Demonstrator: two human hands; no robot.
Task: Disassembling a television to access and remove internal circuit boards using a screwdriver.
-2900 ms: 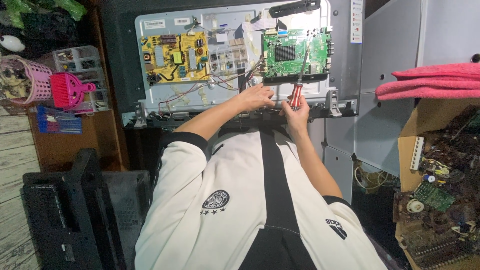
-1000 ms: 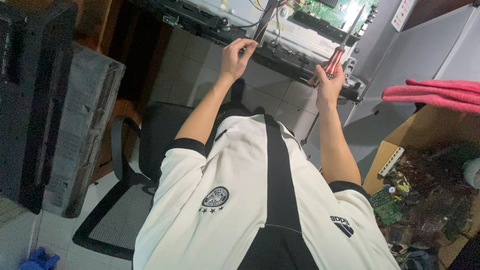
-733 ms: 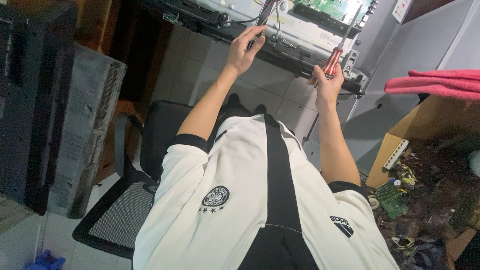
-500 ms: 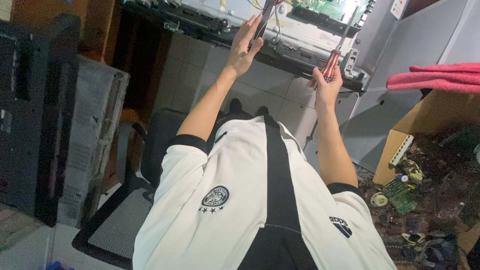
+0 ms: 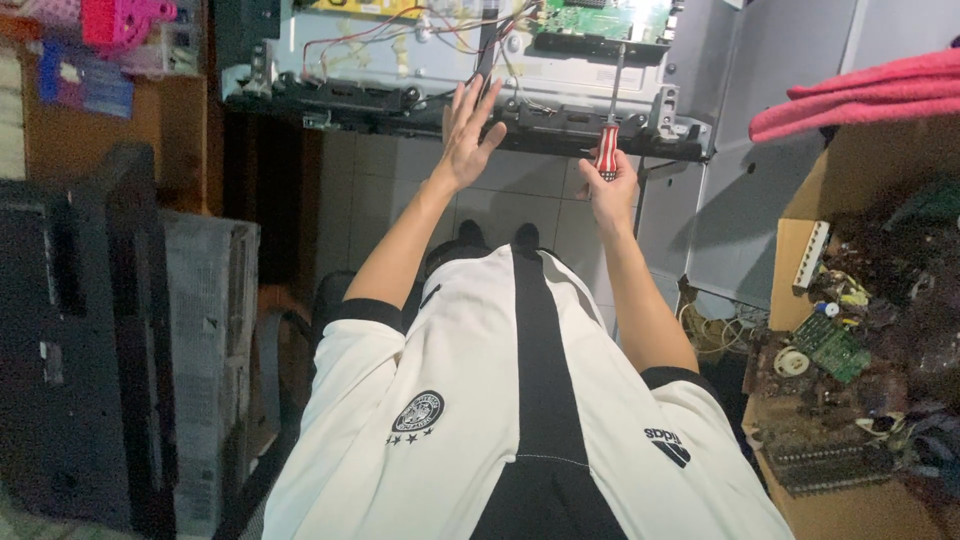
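Observation:
An opened flat television (image 5: pixel 400 75) lies with its back panel off, showing a green circuit board (image 5: pixel 600 18) at the top and loose red and white wires (image 5: pixel 400 25). My left hand (image 5: pixel 468 128) is spread flat with fingers apart, its fingertips up against the dark lower frame of the set near a black ribbon cable (image 5: pixel 487 45). My right hand (image 5: pixel 608 185) grips a screwdriver (image 5: pixel 608 150) with a red and white striped handle, its shaft pointing up toward the green board.
A cardboard box (image 5: pixel 860 340) of circuit boards and scrap parts stands at the right, with folded pink cloth (image 5: pixel 860 95) above it. Black and grey equipment cases (image 5: pixel 120 340) stand at the left. A pink basket (image 5: pixel 125 18) sits on the upper left shelf. A chair is under me.
The camera has tilted up, so the television shows more. My left hand let go of the cable and opened flat against the frame. My right hand kept the screwdriver upright.

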